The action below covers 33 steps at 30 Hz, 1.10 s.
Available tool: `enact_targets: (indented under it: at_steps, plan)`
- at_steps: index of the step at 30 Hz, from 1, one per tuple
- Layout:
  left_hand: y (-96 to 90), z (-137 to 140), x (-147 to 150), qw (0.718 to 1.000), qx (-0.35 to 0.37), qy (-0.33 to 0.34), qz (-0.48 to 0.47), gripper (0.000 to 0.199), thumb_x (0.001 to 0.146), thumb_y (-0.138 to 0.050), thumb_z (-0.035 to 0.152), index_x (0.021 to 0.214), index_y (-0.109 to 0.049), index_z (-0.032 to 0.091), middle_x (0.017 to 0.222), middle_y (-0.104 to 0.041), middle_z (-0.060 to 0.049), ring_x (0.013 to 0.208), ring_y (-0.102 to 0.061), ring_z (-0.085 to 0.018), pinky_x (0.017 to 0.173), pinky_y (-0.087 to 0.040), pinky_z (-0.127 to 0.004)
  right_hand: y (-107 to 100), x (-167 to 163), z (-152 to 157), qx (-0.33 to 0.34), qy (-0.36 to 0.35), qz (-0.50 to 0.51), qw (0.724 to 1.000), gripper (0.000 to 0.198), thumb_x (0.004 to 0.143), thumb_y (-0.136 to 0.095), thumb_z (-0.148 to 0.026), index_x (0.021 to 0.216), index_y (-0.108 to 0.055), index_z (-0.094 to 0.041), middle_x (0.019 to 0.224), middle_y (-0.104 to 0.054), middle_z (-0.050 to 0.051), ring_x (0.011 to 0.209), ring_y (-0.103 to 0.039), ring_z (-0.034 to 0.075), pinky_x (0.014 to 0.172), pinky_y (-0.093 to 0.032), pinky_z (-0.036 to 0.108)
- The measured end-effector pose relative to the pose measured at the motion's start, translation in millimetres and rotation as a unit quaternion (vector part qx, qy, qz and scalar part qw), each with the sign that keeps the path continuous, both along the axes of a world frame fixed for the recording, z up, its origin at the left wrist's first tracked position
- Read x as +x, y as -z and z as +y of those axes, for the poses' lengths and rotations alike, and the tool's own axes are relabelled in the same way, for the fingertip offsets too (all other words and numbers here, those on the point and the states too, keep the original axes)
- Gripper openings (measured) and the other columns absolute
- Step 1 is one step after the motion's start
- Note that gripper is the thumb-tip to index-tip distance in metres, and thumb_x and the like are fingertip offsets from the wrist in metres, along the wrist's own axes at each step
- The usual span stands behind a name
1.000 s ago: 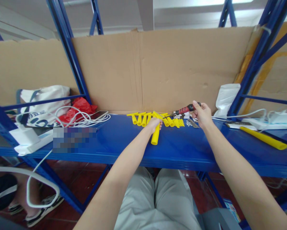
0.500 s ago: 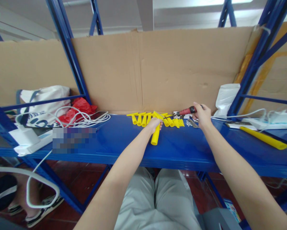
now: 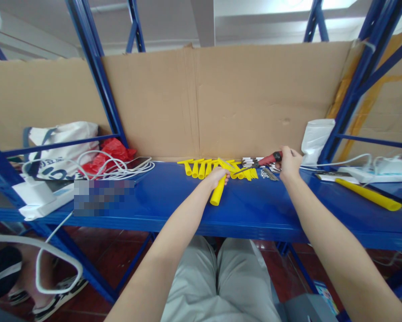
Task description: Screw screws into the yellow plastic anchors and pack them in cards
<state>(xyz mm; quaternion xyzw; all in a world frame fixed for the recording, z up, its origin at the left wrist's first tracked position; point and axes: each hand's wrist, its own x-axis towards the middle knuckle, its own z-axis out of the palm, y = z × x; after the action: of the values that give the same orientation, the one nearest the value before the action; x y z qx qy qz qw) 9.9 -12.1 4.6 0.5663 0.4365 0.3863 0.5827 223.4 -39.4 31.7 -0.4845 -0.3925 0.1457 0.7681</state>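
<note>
My left hand (image 3: 218,177) is closed around a yellow plastic scraper-like handle (image 3: 217,195), its hollow round end pointing toward me. Its flat far end shows above my fingers. In my right hand (image 3: 290,163) is a screwdriver (image 3: 270,159) with a red and black handle, gripped near its back end. The dark shaft slants down to the left, with its tip close to the yellow handle; whether they touch I cannot tell. Behind my left hand lies a row of several similar yellow handles (image 3: 195,170). Small yellow pieces (image 3: 252,173) and grey metal blades (image 3: 271,174) lie to their right.
All this is on a blue metal shelf (image 3: 254,210) backed by cardboard (image 3: 247,98). White cables (image 3: 133,167), a red plastic bag (image 3: 112,154) and a cloth bag (image 3: 61,147) are at left. A longer yellow tube (image 3: 368,194) and a power strip (image 3: 371,174) lie at right. Another person's legs show lower left.
My right hand has moved right and slightly back, drawing the screwdriver with it; more of its shaft now shows. My left hand keeps its hold with a slight shift.
</note>
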Motion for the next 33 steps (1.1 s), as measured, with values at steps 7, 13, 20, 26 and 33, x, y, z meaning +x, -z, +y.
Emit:
enact_targets:
  at_steps: [7,13,20,26,33]
  plan:
    - [-0.8,-2,1,1.0,-0.002,-0.003,-0.001,0.025,0.078,-0.042,-0.002,0.062,-0.041,0.017,0.044,-0.04,0.006,0.034,-0.034,-0.004,0.039,-0.028,-0.018,-1,-15,-9,-0.053,-0.029,-0.003,0.998,0.024,0.073,-0.053,-0.03,0.058,-0.036,-0.023,0.041,-0.031,-0.008,0.031,-0.031,0.008,0.029,-0.022,0.022]
    - [-1.3,-3,1,1.0,-0.001,-0.007,-0.001,0.025,0.078,-0.043,-0.002,0.061,-0.041,0.017,0.045,-0.04,0.006,0.035,-0.035,-0.005,0.039,-0.028,-0.019,1,-15,-9,-0.083,-0.041,-0.037,0.995,0.024,0.075,-0.053,-0.029,0.057,-0.039,-0.022,0.037,-0.033,-0.008,0.029,-0.032,0.008,0.028,-0.02,0.021]
    - [-2.7,-4,2,1.0,-0.001,-0.014,0.002,0.025,0.078,-0.045,-0.001,0.061,-0.042,0.017,0.045,-0.041,0.005,0.035,-0.035,-0.005,0.04,-0.028,-0.02,9,-13,-7,-0.254,-0.076,-0.225,0.938,0.027,0.082,-0.051,-0.034,0.061,-0.05,-0.017,0.035,-0.044,-0.003,0.029,-0.04,0.008,0.031,-0.028,0.018]
    - [-3.0,-5,2,1.0,0.0,-0.015,0.001,0.023,0.078,-0.045,-0.001,0.063,-0.043,0.017,0.046,-0.041,0.006,0.036,-0.035,-0.004,0.04,-0.028,-0.019,18,-21,-11,-0.468,-0.171,-0.307,0.811,0.041,0.088,-0.046,-0.045,0.058,-0.049,-0.017,0.038,-0.049,0.001,0.03,-0.043,0.009,0.03,-0.027,0.018]
    - [-3.5,-6,2,1.0,-0.003,-0.011,-0.003,0.025,0.079,-0.043,-0.001,0.062,-0.042,0.017,0.046,-0.04,0.006,0.035,-0.034,-0.004,0.04,-0.028,-0.019,26,-22,-6,-0.462,-0.197,-0.346,0.792,0.033,0.087,-0.048,-0.039,0.062,-0.051,-0.017,0.04,-0.05,0.0,0.03,-0.041,0.008,0.03,-0.027,0.017]
